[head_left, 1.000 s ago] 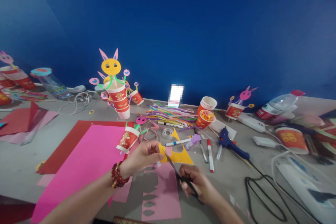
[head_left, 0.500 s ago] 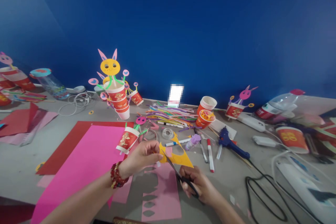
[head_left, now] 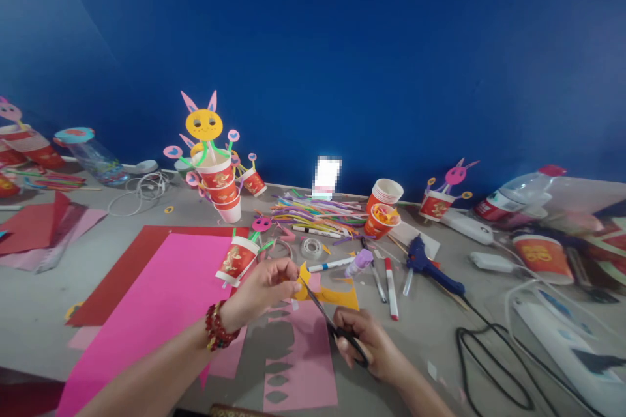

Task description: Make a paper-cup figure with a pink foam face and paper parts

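Wall [head_left: 342,65]: blue, behind everything.
Table [head_left: 39,313]: grey, strewn with paper, pens and cups.
Magenta sheet [head_left: 161,300]: lies flat over a red one, left of the handwork and partly under the left forearm.
Cup tower [head_left: 222,176]: stands upright near the wall, topped with a yellow paper face and pink ears.
Pale pink paper [head_left: 313,352]: lies flat beneath the work, with a row of leaf-shaped gaps along its left side.
Glue gun [head_left: 435,273]: rests on its side, well to the right of both hands.
Right hand [head_left: 364,339]: curls closed around the black handles of the scissors; exact placing of fingers in the loops hard to tell.
Left hand [head_left: 268,287]: pinches thumb against fingertips, almost no opening, on the left end of the yellow paper.
Scissors [head_left: 320,307]: slant up and left from the right hand, tip close to the left thumb; likely rigid and fairly light, best controlled by the handles; width of blade opening not clear.
Yellow paper [head_left: 342,298]: reaches rightward from the left pinch, meeting the scissors near the pinched end, its free end extending past them; looks very light, thin and flexible, easily creased or torn at narrow parts, with little risk of slipping from a dry pinch; best held flat at a broad part, away from the blades.
Pink scrap [head_left: 313,282]: shows against the yellow paper; attached or merely behind, cannot tell.
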The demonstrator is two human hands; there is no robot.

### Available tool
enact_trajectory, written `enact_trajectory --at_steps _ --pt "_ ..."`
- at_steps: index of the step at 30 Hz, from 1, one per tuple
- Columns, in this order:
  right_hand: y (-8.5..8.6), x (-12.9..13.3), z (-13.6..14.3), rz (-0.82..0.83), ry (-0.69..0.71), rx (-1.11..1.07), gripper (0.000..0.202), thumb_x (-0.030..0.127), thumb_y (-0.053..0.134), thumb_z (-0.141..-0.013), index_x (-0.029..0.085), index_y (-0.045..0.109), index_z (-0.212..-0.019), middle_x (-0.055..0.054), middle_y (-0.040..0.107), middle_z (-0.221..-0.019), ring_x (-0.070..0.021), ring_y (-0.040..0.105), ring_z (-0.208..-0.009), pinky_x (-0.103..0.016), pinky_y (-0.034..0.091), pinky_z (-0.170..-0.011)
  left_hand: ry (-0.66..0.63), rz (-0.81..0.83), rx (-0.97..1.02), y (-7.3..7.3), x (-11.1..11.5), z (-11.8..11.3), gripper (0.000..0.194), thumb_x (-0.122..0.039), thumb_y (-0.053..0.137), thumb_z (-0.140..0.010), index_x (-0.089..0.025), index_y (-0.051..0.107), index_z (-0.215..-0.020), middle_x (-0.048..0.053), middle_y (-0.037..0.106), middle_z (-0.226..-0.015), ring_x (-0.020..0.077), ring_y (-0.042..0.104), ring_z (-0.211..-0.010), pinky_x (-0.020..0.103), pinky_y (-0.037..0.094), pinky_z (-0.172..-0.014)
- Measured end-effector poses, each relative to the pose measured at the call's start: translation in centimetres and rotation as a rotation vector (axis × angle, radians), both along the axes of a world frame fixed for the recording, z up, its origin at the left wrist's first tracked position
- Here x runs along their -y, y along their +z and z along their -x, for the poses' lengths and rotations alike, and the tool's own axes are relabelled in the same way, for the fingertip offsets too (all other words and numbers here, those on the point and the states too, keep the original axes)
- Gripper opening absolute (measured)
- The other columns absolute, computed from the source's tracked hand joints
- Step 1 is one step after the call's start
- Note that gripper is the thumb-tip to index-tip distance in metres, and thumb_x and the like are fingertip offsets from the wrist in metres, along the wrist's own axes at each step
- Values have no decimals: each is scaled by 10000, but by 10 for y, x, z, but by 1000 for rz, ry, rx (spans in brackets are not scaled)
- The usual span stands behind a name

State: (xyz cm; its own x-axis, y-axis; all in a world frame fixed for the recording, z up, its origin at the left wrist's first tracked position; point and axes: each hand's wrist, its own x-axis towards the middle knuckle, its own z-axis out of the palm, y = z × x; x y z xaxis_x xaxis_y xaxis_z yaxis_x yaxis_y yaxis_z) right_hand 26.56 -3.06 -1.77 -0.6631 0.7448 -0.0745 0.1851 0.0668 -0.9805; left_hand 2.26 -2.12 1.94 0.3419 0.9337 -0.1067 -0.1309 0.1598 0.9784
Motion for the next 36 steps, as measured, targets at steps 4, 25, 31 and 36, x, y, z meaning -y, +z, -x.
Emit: enact_trajectory --at_steps 4,25,31,36 --pt "-5 2 2 36 -29 -18 568 766 526 -772 235 371 -643 70 418 -437 -91 392 -374 -214 260 -403 143 -143 -125 -1 2 -6 194 -291 643 -820 -164 521 -739 -3 510 -778 106 478 -680 200 407 -588" --pt "-14 10 7 214 -9 -162 558 751 554 -776 204 446 -745 59 505 -472 -68 298 -367 -207 198 -403 139 -229 -284 2 11 -16 177 -296 563 -867 -173 536 -744 33 562 -877 141 532 -735 187 415 -549" --pt "-15 10 8 236 -26 -185 560 742 589 -757 199 452 -738 59 503 -500 -72 349 -399 -205 238 -433 143 -328 -351 0 12 -17 159 -199 545 -847 -176 513 -694 17 581 -800 155 549 -798 227 433 -719" --pt "-13 8 8 215 -32 -160 578 757 607 -723 203 442 -710 56 490 -514 -81 390 -414 -207 282 -446 132 -311 -347 1 12 -16 162 -218 549 -846 -178 520 -692 26 600 -825 166 566 -818 228 438 -716"
